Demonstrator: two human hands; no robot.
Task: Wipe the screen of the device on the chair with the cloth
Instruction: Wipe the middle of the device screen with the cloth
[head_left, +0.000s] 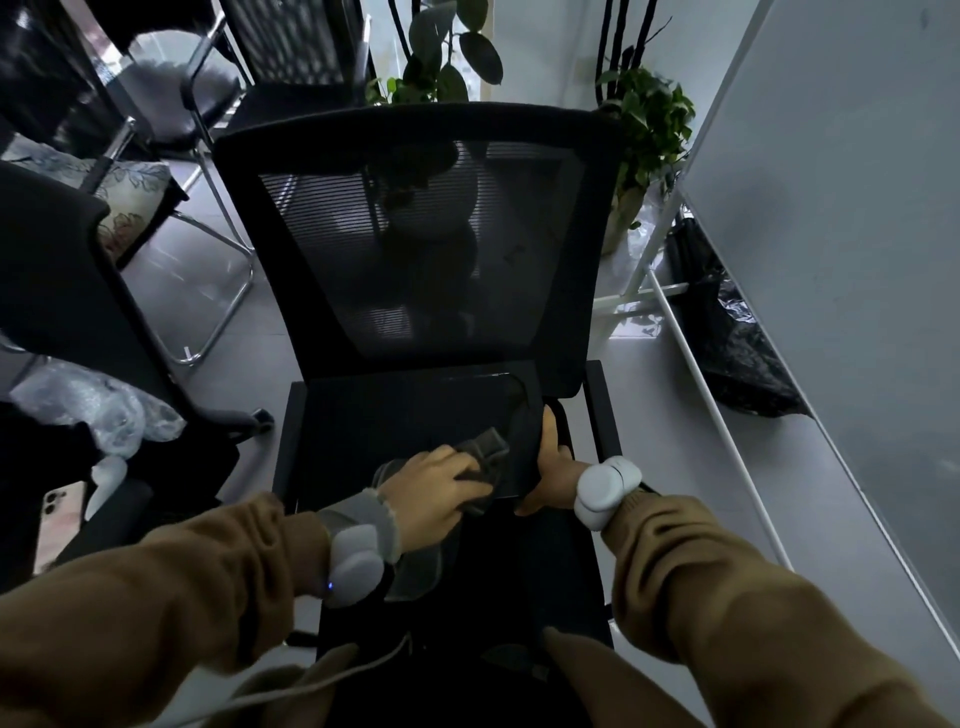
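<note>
The left hand (441, 483) lay palm-down with its fingers spread and pressed onto a soft, crumpled dark grey cloth (485, 454), pinning it flat rather than pinching it. The right hand (550, 467) was clamped on the right edge of a flat, dark, glossy rectangular device (410, 415), thumb running up along the rim and the other fingers hidden beneath, so how far they wrapped under could not be told.

The cloth sat on the near right part of the screen, just beside the right thumb. The device lay flat on the black fabric seat of a mesh-backed office chair (415, 234), filling most of the seat's rear half.

By the look of it, the device was thin, stiff and smooth, likely to slide on the seat and to mark or crack under hard pressure; steadying it at the bare rim, as the right hand did, seemed the sound place to hold. The cloth looked limp and light, liable to bunch up unless kept flat under the palm.

Both wrists carried rounded white plastic bands over ribbed brown sleeves. Beyond the chair's ribbed mesh back stood leafy green potted plants (644, 135), a pale grey smooth panel on the right, and chrome-framed chairs on the left.
</note>
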